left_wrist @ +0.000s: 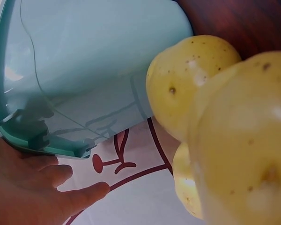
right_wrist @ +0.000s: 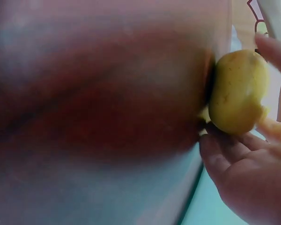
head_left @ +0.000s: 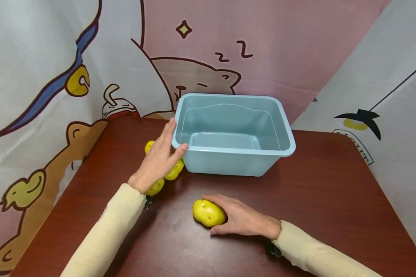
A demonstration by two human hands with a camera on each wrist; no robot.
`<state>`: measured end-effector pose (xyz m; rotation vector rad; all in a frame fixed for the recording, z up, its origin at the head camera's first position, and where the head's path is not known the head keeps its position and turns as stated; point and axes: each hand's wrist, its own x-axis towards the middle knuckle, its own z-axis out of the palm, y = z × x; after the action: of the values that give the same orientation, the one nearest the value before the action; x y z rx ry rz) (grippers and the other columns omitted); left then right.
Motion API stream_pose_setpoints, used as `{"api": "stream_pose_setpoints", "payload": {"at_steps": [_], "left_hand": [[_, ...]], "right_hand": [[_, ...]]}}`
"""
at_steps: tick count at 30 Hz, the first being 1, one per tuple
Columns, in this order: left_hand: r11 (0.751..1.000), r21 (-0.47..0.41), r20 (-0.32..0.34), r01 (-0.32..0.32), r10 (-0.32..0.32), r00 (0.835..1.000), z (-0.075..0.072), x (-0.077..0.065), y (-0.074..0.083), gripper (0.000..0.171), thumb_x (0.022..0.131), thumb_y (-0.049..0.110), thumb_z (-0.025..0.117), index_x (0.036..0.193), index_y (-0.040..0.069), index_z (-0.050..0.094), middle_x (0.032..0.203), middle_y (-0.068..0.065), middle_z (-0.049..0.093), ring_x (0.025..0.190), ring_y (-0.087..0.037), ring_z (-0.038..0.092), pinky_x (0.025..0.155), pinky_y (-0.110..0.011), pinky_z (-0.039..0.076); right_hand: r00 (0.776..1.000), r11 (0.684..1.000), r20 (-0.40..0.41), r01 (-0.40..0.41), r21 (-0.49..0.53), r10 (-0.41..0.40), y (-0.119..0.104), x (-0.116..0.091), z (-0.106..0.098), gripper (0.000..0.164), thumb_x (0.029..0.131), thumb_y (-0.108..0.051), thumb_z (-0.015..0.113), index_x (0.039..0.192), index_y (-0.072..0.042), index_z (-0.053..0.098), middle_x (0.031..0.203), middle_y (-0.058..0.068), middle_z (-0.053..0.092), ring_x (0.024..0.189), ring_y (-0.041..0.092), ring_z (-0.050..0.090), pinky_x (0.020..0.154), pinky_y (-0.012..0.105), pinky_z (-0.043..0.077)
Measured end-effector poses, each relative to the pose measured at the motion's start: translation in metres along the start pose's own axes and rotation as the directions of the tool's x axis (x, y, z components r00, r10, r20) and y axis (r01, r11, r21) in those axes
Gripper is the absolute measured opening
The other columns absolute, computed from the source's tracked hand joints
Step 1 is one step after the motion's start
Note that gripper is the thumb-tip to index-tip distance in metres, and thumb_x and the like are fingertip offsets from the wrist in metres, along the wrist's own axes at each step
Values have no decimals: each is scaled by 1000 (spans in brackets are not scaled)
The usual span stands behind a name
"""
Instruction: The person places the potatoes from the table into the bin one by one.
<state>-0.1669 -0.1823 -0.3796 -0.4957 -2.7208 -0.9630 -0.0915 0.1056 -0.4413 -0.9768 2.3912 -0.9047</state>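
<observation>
A light blue plastic bin (head_left: 234,150) stands upright toward the back of the table. Against its left end my left hand (head_left: 157,159) rests with straight fingers; the thumb lies over the front left corner of the rim. Beneath and beside that hand sit yellow potatoes (head_left: 175,170), partly covered by it; in the left wrist view a potato (left_wrist: 192,84) overlaps the bin wall, with two others close by. In front of the bin, my right hand (head_left: 244,217) holds a single potato (head_left: 208,213) low over the table, thumb on the near side and fingers on the far side.
The dark red-brown tabletop (head_left: 319,184) carries everything. A cartoon-printed cloth (head_left: 277,65) hangs right behind the table and along both sides, with the bin's back rim close to it. Pale sleeves (head_left: 107,227) cover both forearms.
</observation>
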Motion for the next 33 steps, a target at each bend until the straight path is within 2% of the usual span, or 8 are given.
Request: {"api": "stream_pose_setpoints", "payload": {"at_steps": [6,10,14,18,23,27,33], "left_hand": [[1000,-5,-3,0,0,1000,3,0,0,88,105,63,42,167,10,9,174,-2,6,159,-24,11,125,-50,21],[1000,-7,-5,-5,5,1000,3,0,1,87,106,61,43,167,10,10,174,-1,6,159,-22,11,125,-48,21],[1000,-10,-13,1,-1,1000,3,1,2,85,106,59,45,167,10,11,174,0,7,159,-22,12,125,-48,21],[1000,-7,-13,5,-5,1000,2,1,2,86,106,60,44,167,11,11,174,-3,9,159,-23,13,125,-50,22],[1000,-8,-12,7,-7,1000,1,-1,1,86,105,62,44,167,11,11,174,0,8,159,-23,12,125,-50,22],[1000,-8,-10,3,-4,1000,1,-1,1,86,105,61,44,167,10,11,173,1,6,159,-21,11,125,-50,21],[1000,-12,-7,-1,0,1000,2,0,4,87,105,62,43,167,10,11,174,-1,7,159,-24,12,125,-52,21]], "right_hand": [[999,998,25,45,-44,-44,0,-5,-5,78,87,-37,84,154,-19,48,144,-7,56,127,12,55,107,39,47],[999,999,17,42,-25,-42,-5,-14,-13,77,86,-35,84,154,-22,49,145,-12,55,127,10,54,107,38,47],[999,999,-33,31,-11,-32,-12,-23,-26,77,86,-36,84,154,-26,49,145,-19,52,128,6,52,106,37,48],[994,998,-93,54,-21,-56,-18,-32,-39,77,86,-38,84,154,-31,48,145,-22,50,126,4,53,104,35,49],[984,996,-155,89,-25,-92,-26,-43,-56,80,85,-38,85,155,-33,46,147,-20,50,128,6,53,105,37,50],[971,994,-215,101,-35,-107,-32,-51,-70,81,84,-36,86,155,-27,48,147,-17,52,130,8,54,104,38,51],[948,992,-292,113,-59,-125,-39,-62,-95,84,84,-31,87,156,-33,45,149,-14,53,128,9,56,102,37,52]]}}
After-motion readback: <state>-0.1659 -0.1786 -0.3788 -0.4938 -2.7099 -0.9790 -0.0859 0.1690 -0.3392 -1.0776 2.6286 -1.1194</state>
